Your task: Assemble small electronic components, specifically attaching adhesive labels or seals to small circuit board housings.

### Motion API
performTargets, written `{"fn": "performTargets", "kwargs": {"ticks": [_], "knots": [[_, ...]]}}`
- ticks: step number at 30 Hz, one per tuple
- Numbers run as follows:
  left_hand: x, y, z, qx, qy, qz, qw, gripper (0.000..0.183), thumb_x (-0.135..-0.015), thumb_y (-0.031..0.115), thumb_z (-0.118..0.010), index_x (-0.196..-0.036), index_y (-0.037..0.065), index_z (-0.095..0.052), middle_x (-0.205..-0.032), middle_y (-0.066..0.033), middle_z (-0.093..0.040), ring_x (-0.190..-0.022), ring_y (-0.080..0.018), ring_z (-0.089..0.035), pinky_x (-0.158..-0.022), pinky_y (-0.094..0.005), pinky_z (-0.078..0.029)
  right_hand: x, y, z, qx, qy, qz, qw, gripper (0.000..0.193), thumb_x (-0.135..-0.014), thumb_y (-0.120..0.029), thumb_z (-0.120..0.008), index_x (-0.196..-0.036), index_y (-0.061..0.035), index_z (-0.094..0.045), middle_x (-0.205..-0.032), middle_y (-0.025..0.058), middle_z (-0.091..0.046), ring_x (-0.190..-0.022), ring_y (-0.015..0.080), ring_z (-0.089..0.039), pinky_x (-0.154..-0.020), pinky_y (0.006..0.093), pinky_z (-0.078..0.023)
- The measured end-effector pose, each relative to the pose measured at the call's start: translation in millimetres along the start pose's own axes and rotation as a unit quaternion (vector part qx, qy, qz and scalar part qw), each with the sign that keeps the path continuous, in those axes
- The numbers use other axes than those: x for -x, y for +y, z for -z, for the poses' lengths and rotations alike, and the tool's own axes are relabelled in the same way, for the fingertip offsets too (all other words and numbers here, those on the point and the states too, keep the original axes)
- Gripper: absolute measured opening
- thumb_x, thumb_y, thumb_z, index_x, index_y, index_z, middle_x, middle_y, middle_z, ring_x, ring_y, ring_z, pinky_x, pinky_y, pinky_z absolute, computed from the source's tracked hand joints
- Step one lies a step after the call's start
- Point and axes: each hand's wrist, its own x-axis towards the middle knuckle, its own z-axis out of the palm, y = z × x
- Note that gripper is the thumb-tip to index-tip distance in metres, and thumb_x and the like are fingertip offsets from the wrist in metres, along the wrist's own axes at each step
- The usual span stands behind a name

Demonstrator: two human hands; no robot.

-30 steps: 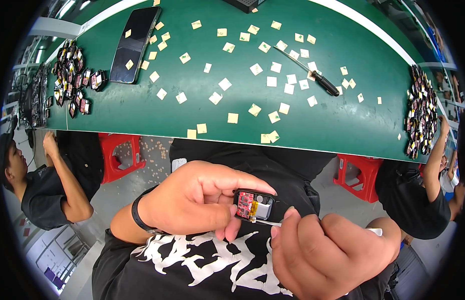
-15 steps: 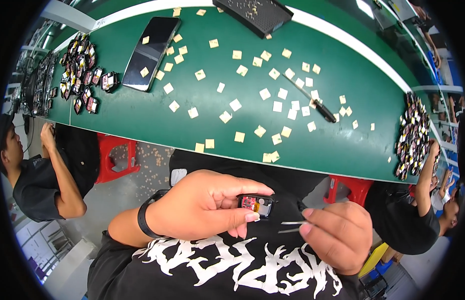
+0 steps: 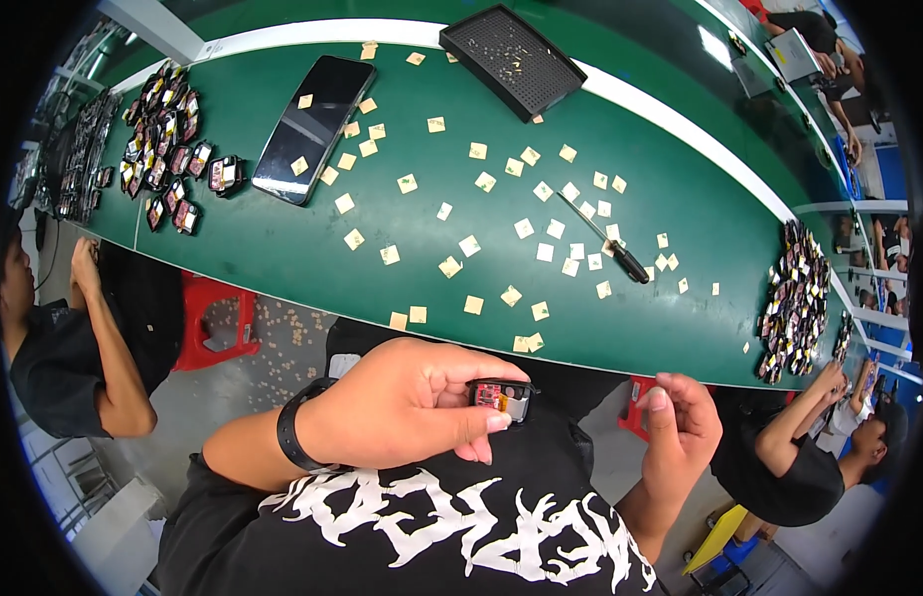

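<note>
My left hand (image 3: 402, 397) grips a small black electronic device case (image 3: 519, 397) between thumb and fingers. Its open side faces up and shows a red circuit board, a yellow strip and a grey part. To its right, apart from the case, my right hand (image 3: 680, 422) is raised with thumb and fingers curled. Whatever those fingers hold, if anything, is hidden; no tweezers show there. Both hands are in front of the near edge of the green table (image 3: 312, 263).
Small cream paper squares (image 3: 450, 266) are scattered over the table, with a black-handled screwdriver-like tool (image 3: 628, 260) among them. Behind stand a phone (image 3: 307, 129) and a black tray (image 3: 516, 84). Device piles lie left (image 3: 163, 124) and right (image 3: 794, 308). People sit at both sides.
My right hand has drawn back and turned upward, and the tweezers it held have gone from sight. My left hand keeps the device case. The view has shifted slightly.
</note>
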Motion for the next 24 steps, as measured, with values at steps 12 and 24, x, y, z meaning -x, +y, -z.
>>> {"fn": "performTargets", "kwargs": {"ticks": [12,24], "knots": [[8.4,1.4,2.1,-0.035,0.023,-0.044,0.998,0.041,-0.101,-0.005,-0.052,-0.143,-0.004,-0.055,-0.104,-0.0117,-0.07,-0.086,-0.0155,-0.074,-0.075,-0.0257,-0.06,-26.2,-37.3,-93.2,0.031,-0.284,0.084,0.955,0.033,-0.086,-0.003,-0.081,-0.117,0.0008,-0.069,-0.085,0.0039,-0.068,-0.067,0.0049,-0.058,-0.058,0.02,-0.044],[14.9,-10.3,14.4,0.001,-0.007,-0.095,0.995,0.046,-0.098,-0.006,-0.051,-0.144,-0.005,-0.052,-0.098,-0.0124,-0.073,-0.086,-0.0168,-0.075,-0.074,-0.026,-0.059,-20.0,-24.5,-103.6,-0.055,-0.249,0.072,0.964,0.016,-0.091,0.004,-0.074,-0.105,0.0006,-0.068,-0.09,0.0083,-0.069,-0.071,0.0076,-0.062,-0.059,0.0209,-0.047]]}}
